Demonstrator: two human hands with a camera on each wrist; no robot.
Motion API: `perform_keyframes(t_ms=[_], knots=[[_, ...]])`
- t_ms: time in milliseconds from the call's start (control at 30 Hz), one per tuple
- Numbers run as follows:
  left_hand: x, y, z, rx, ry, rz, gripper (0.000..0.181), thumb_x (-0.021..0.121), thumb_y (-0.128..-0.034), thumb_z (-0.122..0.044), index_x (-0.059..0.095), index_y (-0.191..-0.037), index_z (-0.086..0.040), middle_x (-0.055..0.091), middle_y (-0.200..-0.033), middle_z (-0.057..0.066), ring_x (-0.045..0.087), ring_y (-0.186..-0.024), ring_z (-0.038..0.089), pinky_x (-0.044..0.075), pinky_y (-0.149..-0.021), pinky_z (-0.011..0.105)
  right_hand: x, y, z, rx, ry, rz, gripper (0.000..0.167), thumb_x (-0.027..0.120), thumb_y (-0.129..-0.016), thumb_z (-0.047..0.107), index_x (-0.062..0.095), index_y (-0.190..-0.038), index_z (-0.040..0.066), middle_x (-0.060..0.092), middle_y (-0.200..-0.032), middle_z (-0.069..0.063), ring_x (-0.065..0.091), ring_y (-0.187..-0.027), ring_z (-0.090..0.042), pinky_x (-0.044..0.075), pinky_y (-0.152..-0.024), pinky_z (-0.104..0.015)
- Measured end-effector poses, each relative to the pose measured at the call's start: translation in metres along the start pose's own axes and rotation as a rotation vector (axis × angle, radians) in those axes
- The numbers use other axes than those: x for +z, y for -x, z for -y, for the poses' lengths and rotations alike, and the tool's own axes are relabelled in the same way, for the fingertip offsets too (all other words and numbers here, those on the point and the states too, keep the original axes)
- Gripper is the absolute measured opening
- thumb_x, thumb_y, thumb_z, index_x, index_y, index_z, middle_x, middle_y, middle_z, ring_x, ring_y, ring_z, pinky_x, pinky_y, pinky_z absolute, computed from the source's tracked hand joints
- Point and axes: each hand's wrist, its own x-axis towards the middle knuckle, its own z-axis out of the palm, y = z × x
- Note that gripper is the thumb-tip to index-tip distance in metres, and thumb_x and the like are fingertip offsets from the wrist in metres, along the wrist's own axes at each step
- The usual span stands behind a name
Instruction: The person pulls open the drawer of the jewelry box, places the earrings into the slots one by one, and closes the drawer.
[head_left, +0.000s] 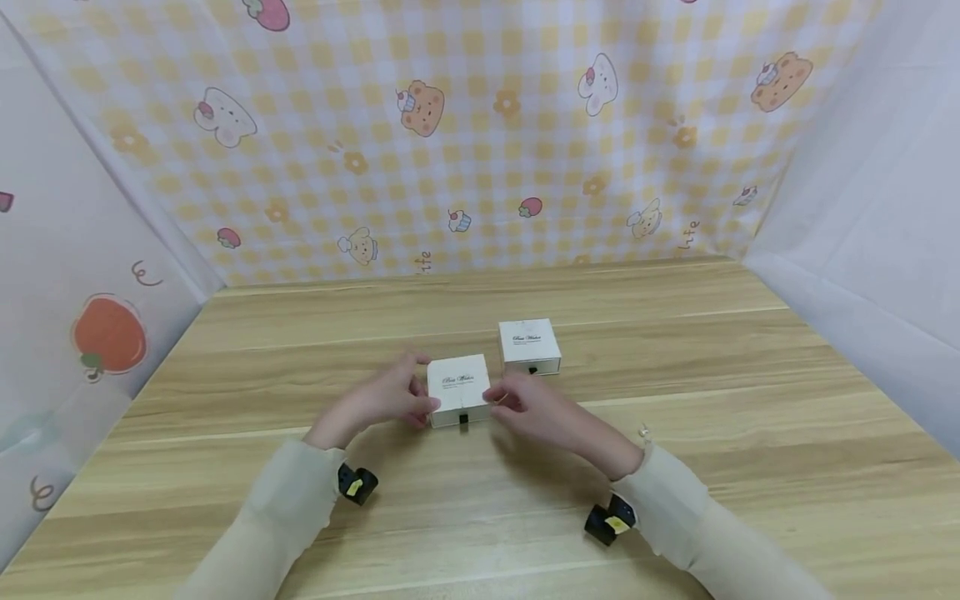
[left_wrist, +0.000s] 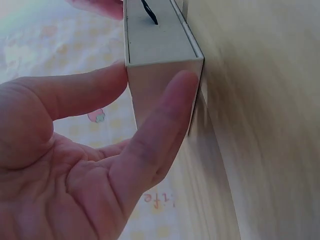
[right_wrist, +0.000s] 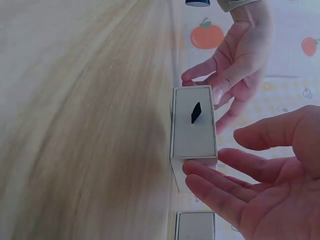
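A white drawer-style gift box (head_left: 459,385) lies on the wooden table in the head view, with dark lettering on top and a black pull tab (head_left: 463,418) at its front. My left hand (head_left: 386,396) grips its left end, the thumb at the top edge and other fingers along the side. At the opposite end, my right hand (head_left: 528,408) touches the box with its fingers. In the right wrist view that hand's thumb (right_wrist: 265,135) stands apart from the box. Behind and to the right sits a second, similar white box (head_left: 529,343), which neither hand holds.
The wooden table (head_left: 675,350) extends around both boxes. A yellow checked cloth (head_left: 480,150) with cartoon prints hangs along its back edge. White sheets hang at the left (head_left: 67,250) and right (head_left: 870,208).
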Motion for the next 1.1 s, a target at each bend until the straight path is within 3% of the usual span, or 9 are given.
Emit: perform_keyframes(t_ms=[333, 667, 900, 1100], knots=[[0.017, 0.005, -0.005, 0.013, -0.041, -0.038, 0.070, 0.064, -0.0859, -0.005, 0.021, -0.140, 0.006, 0.057, -0.086, 0.014, 0.061, -0.067, 0.020, 0.054, -0.063, 0.031, -0.006, 0.009, 0.000, 0.017, 0.049, 0.018, 0.016, 0.061, -0.087, 0.005, 0.063, -0.101, -0.001, 0.066, -0.095, -0.008, 0.061, -0.084, -0.013, 0.050, -0.073, -0.024], [0.026, 0.010, -0.013, 0.023, -0.095, -0.047, 0.064, 0.066, -0.0843, -0.005, 0.028, -0.136, 0.004, 0.058, -0.082, 0.011, 0.057, -0.066, 0.021, 0.049, -0.059, 0.029, -0.009, 0.011, -0.003, 0.020, 0.085, 0.017, 0.010, 0.065, -0.082, 0.001, 0.062, -0.092, 0.003, 0.063, -0.082, -0.003, 0.055, -0.074, -0.009, 0.047, -0.065, -0.019], [0.030, 0.015, -0.016, 0.014, -0.200, -0.089, 0.059, 0.069, -0.0829, -0.014, 0.039, -0.132, 0.000, 0.060, -0.095, 0.009, 0.054, -0.079, 0.018, 0.045, -0.066, 0.028, -0.010, 0.012, -0.006, 0.023, 0.097, 0.000, 0.010, 0.064, -0.082, 0.000, 0.060, -0.090, 0.005, 0.061, -0.080, -0.001, 0.053, -0.072, -0.009, 0.046, -0.064, -0.019], [0.031, 0.019, -0.019, 0.021, -0.247, -0.117, 0.050, 0.071, -0.0810, -0.014, 0.048, -0.124, 0.000, 0.061, -0.112, 0.014, 0.059, -0.101, 0.025, 0.049, -0.081, 0.038, -0.013, 0.011, -0.009, 0.031, 0.101, -0.005, 0.010, 0.061, -0.084, -0.001, 0.060, -0.092, 0.004, 0.063, -0.085, -0.004, 0.056, -0.077, -0.010, 0.048, -0.069, -0.021]])
